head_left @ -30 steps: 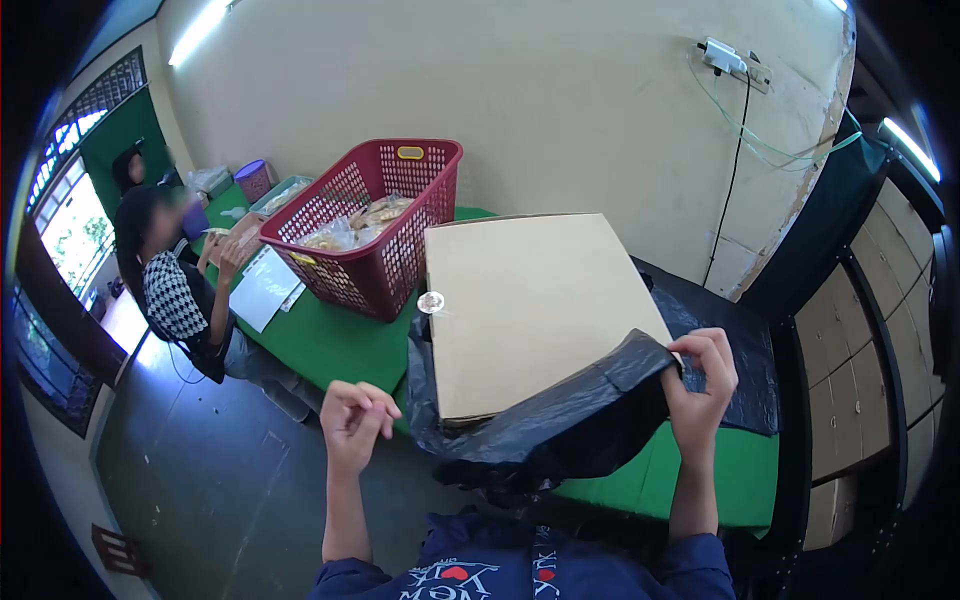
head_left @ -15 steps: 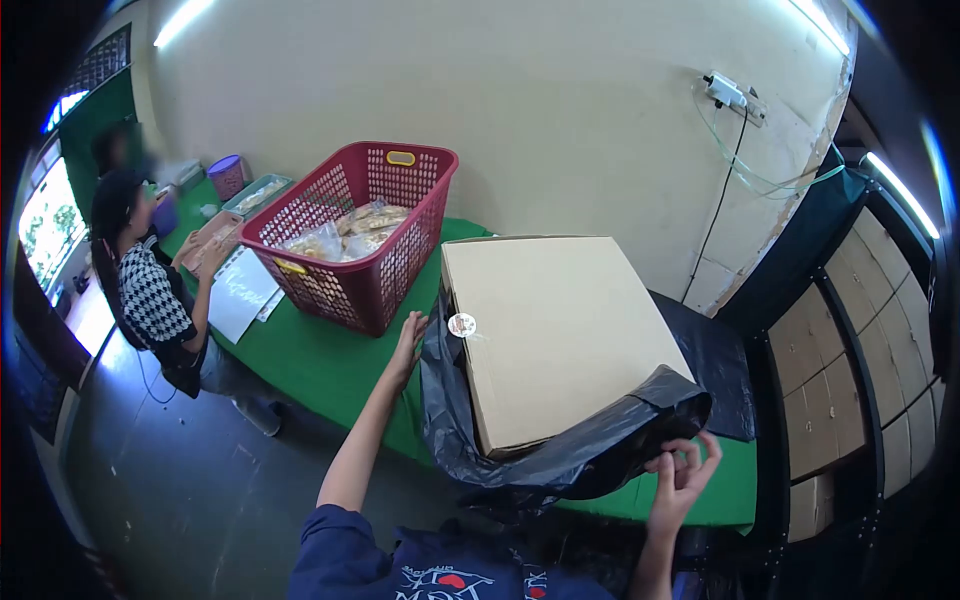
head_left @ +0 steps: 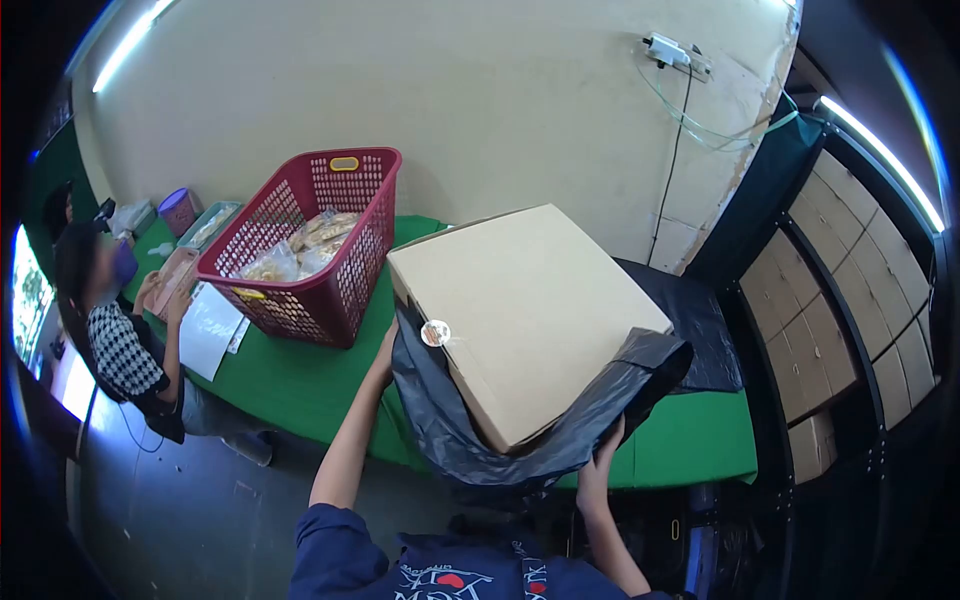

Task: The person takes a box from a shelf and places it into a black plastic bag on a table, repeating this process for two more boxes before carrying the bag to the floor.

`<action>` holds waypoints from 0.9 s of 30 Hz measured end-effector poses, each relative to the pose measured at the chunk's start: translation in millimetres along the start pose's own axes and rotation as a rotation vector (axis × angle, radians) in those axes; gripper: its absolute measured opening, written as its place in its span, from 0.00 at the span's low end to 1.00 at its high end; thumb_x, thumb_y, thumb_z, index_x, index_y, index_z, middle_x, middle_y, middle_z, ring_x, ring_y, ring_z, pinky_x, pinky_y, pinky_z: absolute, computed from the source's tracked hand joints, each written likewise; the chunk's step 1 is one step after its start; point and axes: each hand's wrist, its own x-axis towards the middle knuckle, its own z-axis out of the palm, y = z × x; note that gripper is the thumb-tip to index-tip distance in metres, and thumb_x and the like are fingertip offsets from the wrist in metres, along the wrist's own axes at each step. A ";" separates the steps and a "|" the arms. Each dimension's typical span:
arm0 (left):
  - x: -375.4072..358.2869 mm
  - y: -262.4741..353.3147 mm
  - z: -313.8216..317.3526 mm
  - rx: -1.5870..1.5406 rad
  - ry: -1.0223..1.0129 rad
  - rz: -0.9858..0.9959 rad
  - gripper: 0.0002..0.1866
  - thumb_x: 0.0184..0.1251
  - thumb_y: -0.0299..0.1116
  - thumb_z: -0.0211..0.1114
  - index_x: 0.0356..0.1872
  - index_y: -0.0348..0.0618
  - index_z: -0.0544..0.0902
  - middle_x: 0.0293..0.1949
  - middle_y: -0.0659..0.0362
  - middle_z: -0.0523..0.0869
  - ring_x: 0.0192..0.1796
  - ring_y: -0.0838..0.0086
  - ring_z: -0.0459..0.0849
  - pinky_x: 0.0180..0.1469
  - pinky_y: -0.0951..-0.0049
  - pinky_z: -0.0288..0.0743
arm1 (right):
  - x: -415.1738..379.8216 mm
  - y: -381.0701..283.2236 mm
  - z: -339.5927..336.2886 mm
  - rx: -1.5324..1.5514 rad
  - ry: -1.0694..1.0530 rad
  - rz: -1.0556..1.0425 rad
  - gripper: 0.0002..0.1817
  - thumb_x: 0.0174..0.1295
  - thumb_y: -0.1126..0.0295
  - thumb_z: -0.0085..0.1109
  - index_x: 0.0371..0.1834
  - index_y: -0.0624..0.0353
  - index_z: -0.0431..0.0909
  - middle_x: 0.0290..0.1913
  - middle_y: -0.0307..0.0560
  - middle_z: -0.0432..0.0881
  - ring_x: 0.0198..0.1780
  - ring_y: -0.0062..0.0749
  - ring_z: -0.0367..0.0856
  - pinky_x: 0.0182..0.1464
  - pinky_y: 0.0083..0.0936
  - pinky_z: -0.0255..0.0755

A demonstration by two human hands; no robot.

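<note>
A large flat cardboard box with a round sticker on its left edge lies tilted, partly inside a black plastic bag. The bag wraps round its front and lower sides. My left hand is at the left side of the box and bag, its fingers mostly hidden behind them. Against the bag's front right side is my right hand, its fingers largely covered by the plastic.
On the green table stand a red basket of packets, papers, a teal tray and a purple bin. A co-worker holds a pink container at left. Cardboard boxes fill the right shelves.
The box has turned and tilted. My right hand has moved left from the bag's right edge to beneath its front. My left hand has slid in behind the box's left side. The view has shifted.
</note>
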 end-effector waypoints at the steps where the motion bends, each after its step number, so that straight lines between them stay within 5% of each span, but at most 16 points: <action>1: 0.4 -9.8 -4.3 0.045 -0.021 0.031 0.33 0.69 0.57 0.37 0.65 0.42 0.58 0.57 0.57 0.70 0.56 0.76 0.70 0.56 0.77 0.65 | 8.4 5.8 -1.6 0.037 0.022 0.001 0.42 0.58 0.69 0.53 0.69 0.59 0.35 0.69 0.53 0.44 0.69 0.40 0.46 0.66 0.30 0.48; 7: -114.0 33.7 60.2 0.075 0.192 0.016 0.32 0.70 0.55 0.38 0.63 0.36 0.61 0.57 0.55 0.69 0.58 0.73 0.68 0.61 0.75 0.58 | 66.9 28.9 -38.5 0.250 0.067 0.048 0.38 0.60 0.65 0.52 0.68 0.62 0.42 0.66 0.52 0.52 0.67 0.37 0.52 0.65 0.28 0.49; 9: -137.1 -8.1 61.3 0.066 0.238 0.163 0.29 0.71 0.51 0.39 0.60 0.36 0.64 0.56 0.56 0.70 0.58 0.71 0.66 0.62 0.74 0.57 | 78.9 16.5 -54.3 0.309 0.039 0.068 0.37 0.60 0.65 0.52 0.68 0.62 0.43 0.66 0.52 0.53 0.66 0.36 0.53 0.65 0.28 0.50; 11: -177.6 -25.7 73.6 -0.087 0.210 0.038 0.30 0.70 0.52 0.38 0.63 0.40 0.60 0.60 0.56 0.67 0.62 0.70 0.62 0.64 0.70 0.52 | 83.5 6.1 -70.1 0.344 0.005 0.079 0.37 0.60 0.65 0.52 0.68 0.62 0.44 0.66 0.52 0.54 0.66 0.36 0.54 0.65 0.27 0.50; 13: -216.3 -34.9 91.3 0.062 0.299 0.031 0.22 0.72 0.42 0.40 0.54 0.33 0.68 0.54 0.51 0.73 0.58 0.64 0.68 0.60 0.71 0.59 | 84.7 -4.2 -81.7 0.362 -0.041 0.089 0.36 0.60 0.64 0.52 0.68 0.63 0.45 0.65 0.51 0.55 0.66 0.35 0.54 0.65 0.27 0.50; 17: -251.2 19.0 97.9 0.636 -0.083 0.222 0.17 0.68 0.36 0.49 0.48 0.31 0.72 0.47 0.50 0.78 0.52 0.70 0.75 0.54 0.70 0.65 | 82.5 -16.9 -98.6 0.368 -0.123 0.100 0.35 0.61 0.64 0.52 0.67 0.63 0.47 0.64 0.51 0.57 0.65 0.34 0.56 0.65 0.26 0.50; 19: -257.1 60.3 86.8 0.602 -0.177 -0.147 0.16 0.67 0.35 0.51 0.47 0.31 0.73 0.46 0.51 0.79 0.52 0.73 0.74 0.54 0.73 0.66 | 85.7 -24.5 -104.1 0.388 -0.155 0.085 0.35 0.61 0.63 0.52 0.67 0.63 0.47 0.64 0.51 0.57 0.64 0.33 0.57 0.65 0.26 0.51; 21: -248.2 78.7 65.8 0.572 0.013 -0.068 0.17 0.66 0.35 0.54 0.50 0.33 0.72 0.49 0.51 0.78 0.56 0.72 0.73 0.56 0.74 0.66 | 95.9 -42.5 -108.8 0.424 -0.186 0.057 0.34 0.61 0.63 0.51 0.67 0.64 0.48 0.64 0.51 0.58 0.64 0.33 0.57 0.64 0.26 0.51; 23: -234.1 98.6 72.5 0.219 0.177 0.259 0.23 0.67 0.42 0.51 0.55 0.35 0.67 0.53 0.51 0.75 0.59 0.69 0.70 0.60 0.72 0.62 | 110.8 -66.6 -112.1 0.482 -0.229 0.038 0.34 0.61 0.62 0.51 0.66 0.64 0.49 0.63 0.50 0.59 0.64 0.32 0.58 0.64 0.26 0.51; 27: -208.2 123.8 106.5 0.074 -0.113 0.325 0.35 0.66 0.55 0.43 0.66 0.40 0.51 0.65 0.50 0.60 0.66 0.64 0.60 0.66 0.65 0.53 | 135.2 -80.5 -125.5 0.521 -0.337 0.060 0.33 0.61 0.62 0.51 0.66 0.64 0.51 0.62 0.50 0.61 0.63 0.31 0.60 0.64 0.25 0.52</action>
